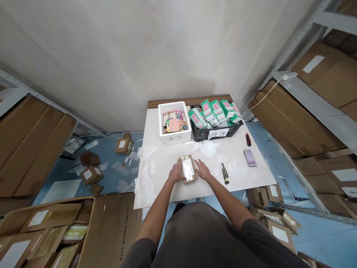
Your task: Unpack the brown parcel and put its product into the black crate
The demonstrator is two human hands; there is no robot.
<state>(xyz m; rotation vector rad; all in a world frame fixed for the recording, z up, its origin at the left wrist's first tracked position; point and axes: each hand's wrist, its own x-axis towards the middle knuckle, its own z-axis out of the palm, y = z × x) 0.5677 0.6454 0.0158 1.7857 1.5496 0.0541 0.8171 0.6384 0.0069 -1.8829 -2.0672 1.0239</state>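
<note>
From the head camera, your two hands bracket a small cardboard box [188, 169] lying flat on the white table [251, 178], near its front edge. Your left hand [175, 174] presses flat against the box's left side, fingers curled loosely around the edge; your right hand [202, 169] lies against its right side, fingers spread and only half closed. Neither hand lifts it: the box rests on the table, and the two-sided hold seems meant to keep it square and still. A pale label or strip of tape runs along its top face.

Behind the box, toward the wall, stands a white foam bin [175, 138] packed upright with colourful flat packets, and just right of that a black basket [216, 133] heaped with green-and-pink cartons, both within arm's reach. Right of the box lies a yellow-and-black cutter [224, 173], close to your right hand, probably for quick pick-up. Further right sit a purple item [250, 158], blurred, and a red-and-black tool [248, 139]. Crumpled clear wrappers [208, 147] lie between the box and the bins.

Left of the table, small brown parcels [91, 174] lie scattered on the blue floor, and a large open carton [111, 227] sits near your left elbow.
</note>
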